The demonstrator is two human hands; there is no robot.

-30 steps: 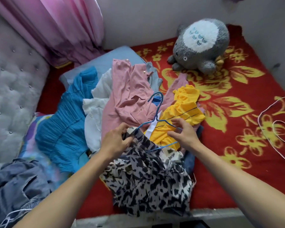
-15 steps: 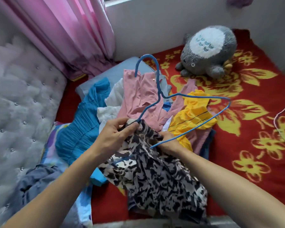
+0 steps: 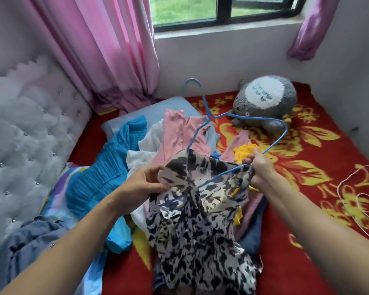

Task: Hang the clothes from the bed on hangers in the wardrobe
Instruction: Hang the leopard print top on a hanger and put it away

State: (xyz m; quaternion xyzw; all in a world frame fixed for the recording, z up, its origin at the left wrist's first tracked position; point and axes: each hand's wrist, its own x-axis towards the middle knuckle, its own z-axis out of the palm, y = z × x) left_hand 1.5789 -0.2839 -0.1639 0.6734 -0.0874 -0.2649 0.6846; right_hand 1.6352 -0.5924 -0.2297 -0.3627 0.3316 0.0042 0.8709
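A black-and-white patterned garment [image 3: 196, 226] hangs in front of me, lifted off the bed. My left hand [image 3: 145, 182] pinches its upper left edge. My right hand [image 3: 260, 167] grips its upper right edge together with the lower bar of a blue wire hanger [image 3: 202, 103]. The hanger's left side runs inside the garment, while its hook and right shoulder stick up above it. Behind lies a pile of clothes: a pink top [image 3: 179, 133], a blue dress [image 3: 111, 165], a white garment [image 3: 145, 154] and a yellow one [image 3: 245, 152].
The red flowered bedspread [image 3: 320, 167] covers the bed. A grey plush toy [image 3: 264, 101] sits at the far wall under the window. A white cord [image 3: 349, 188] lies at right. A padded headboard [image 3: 30, 133] and pink curtain [image 3: 107, 50] stand at left; grey-blue clothing [image 3: 30, 241] lies lower left.
The hanger and the patterned garment have been lifted higher off the pile. My right hand moved up and right along the hanger's bar. My view tilted up, showing the window.
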